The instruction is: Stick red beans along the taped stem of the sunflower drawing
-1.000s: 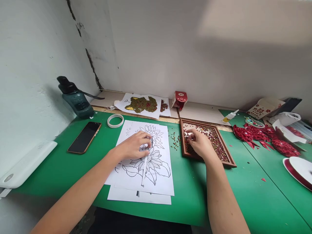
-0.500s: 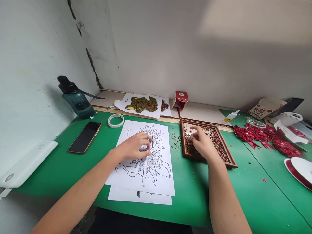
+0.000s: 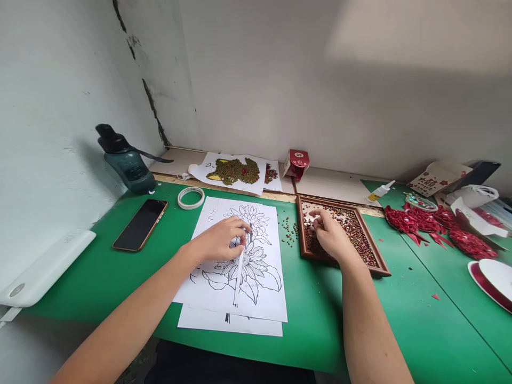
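My left hand (image 3: 220, 240) rests on a black-and-white sunflower drawing (image 3: 248, 266) on white paper, its fingers curled and pressing the sheet, next to a thin white strip on the flower stem. My right hand (image 3: 328, 234) lies inside a brown wooden frame tray (image 3: 372, 261) filled with small dark red beans (image 3: 356, 234). Its fingertips are pinched together among the beans at the tray's near left part. What sits between them is too small to make out.
On the green table (image 3: 100, 277) lie a phone (image 3: 140, 224), a tape roll (image 3: 191, 197), a dark water bottle (image 3: 126, 162) and loose beans (image 3: 288, 229). Behind are a bean picture (image 3: 234, 172), a red box (image 3: 296, 162), a glue bottle (image 3: 380, 191); red ribbon flowers (image 3: 436, 224) lie right.
My right hand's fingers have shifted slightly among the beans in the tray. The left hand stays pressed on the drawing.
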The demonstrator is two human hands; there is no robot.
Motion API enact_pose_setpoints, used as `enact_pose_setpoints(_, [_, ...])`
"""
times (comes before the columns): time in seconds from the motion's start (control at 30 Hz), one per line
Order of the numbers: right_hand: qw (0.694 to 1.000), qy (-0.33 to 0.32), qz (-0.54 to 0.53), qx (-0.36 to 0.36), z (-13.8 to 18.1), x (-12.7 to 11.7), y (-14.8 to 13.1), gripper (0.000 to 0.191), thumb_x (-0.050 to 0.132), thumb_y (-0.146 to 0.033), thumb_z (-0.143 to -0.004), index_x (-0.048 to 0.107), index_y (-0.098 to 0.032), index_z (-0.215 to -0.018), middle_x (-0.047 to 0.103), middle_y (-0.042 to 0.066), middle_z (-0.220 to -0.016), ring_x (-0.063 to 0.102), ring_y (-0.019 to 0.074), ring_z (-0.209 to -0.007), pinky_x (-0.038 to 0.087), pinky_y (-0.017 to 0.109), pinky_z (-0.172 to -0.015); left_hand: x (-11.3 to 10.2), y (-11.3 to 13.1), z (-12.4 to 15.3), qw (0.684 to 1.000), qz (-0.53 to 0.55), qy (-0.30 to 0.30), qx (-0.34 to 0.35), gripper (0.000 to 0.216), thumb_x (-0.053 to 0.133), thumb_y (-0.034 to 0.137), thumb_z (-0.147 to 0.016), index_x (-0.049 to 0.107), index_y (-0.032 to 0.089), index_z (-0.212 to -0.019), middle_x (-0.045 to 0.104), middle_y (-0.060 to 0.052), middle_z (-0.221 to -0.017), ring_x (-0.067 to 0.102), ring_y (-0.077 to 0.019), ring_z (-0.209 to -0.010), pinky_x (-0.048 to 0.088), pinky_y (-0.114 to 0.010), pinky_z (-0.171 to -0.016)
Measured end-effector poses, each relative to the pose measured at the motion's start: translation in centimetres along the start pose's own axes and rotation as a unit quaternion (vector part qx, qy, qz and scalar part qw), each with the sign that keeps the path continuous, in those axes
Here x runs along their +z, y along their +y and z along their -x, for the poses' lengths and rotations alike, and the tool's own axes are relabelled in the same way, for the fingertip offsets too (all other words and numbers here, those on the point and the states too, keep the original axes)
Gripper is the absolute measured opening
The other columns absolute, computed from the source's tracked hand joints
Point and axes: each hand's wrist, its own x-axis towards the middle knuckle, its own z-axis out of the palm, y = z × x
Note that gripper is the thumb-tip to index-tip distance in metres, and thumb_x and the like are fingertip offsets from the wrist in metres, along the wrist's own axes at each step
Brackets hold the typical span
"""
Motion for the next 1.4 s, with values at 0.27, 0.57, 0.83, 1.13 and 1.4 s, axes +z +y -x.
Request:
enact_pose_setpoints(0.27, [0.999, 0.003, 0.032, -0.009, 0.1, 0.1, 0.4, 0.034, 0.044, -0.021, -0.09, 0.061, -0.026, -0.118, 0.071, 0.007, -0.093, 0.065, 0.0233, -0.082, 0.044, 0.03, -0.07, 0.1, -0.2, -0.2, 1.0, -0.009, 0.017, 0.002, 0.023, 0.052, 0.027, -0.096, 0.07, 0.023, -0.084, 0.067, -0.004, -0.132, 0.055, -0.0293, -0.129, 0.048, -0.05, -0.108])
enact_pose_setpoints(0.57, [0.999, -0.006, 0.052, 0.001, -0.1, 0.0, 0.2, 0.018, 0.057, -0.024, -0.084, 0.073, -0.025, -0.094, 0.075, 0.004, -0.092, 0.066, 0.0212, -0.08, 0.042, 0.029, -0.066, 0.2, -0.3, -0.1, 1.0, -0.002, 0.005, 0.004, 0.008, 0.062, 0.024, -0.087, 0.069, 0.024, -0.083, 0.066, -0.004, -0.133, 0.053, -0.0311, -0.132, 0.047, -0.052, -0.11])
enact_pose_setpoints(0.83, [0.998, -0.012, 0.057, 0.035, -0.1, -0.2, -0.2, 0.016, 0.062, -0.025, -0.083, 0.078, -0.025, -0.087, 0.078, 0.005, -0.093, 0.068, 0.0234, -0.081, 0.043, 0.03, -0.066, 0.2, -0.3, 0.0, 1.0, 0.008, -0.005, 0.002, 0.003, 0.066, 0.025, -0.086, 0.068, 0.025, -0.083, 0.065, -0.004, -0.135, 0.052, -0.0313, -0.134, 0.046, -0.053, -0.111])
enact_pose_setpoints(1.13, [0.996, -0.014, 0.076, 0.039, -0.2, -0.1, -0.1, 0.018, 0.062, -0.025, -0.085, 0.079, -0.027, -0.093, 0.078, 0.005, -0.1, 0.069, 0.0249, -0.088, 0.044, 0.031, -0.07, 0.2, -0.3, 0.0, 1.0, -0.003, -0.01, -0.003, 0.004, 0.066, 0.025, -0.087, 0.066, 0.025, -0.083, 0.064, -0.002, -0.137, 0.05, -0.0306, -0.135, 0.046, -0.053, -0.11])
enact_pose_setpoints(1.4, [0.992, -0.013, 0.122, 0.026, 0.0, 0.4, -0.9, 0.019, 0.055, -0.022, -0.091, 0.073, -0.023, -0.096, 0.077, 0.006, -0.105, 0.066, 0.0236, -0.089, 0.039, 0.03, -0.068, 0.2, -0.1, -0.1, 1.0, -0.01, -0.011, -0.006, 0.009, 0.062, 0.024, -0.09, 0.068, 0.025, -0.083, 0.063, -0.002, -0.138, 0.05, -0.0292, -0.135, 0.045, -0.052, -0.11])
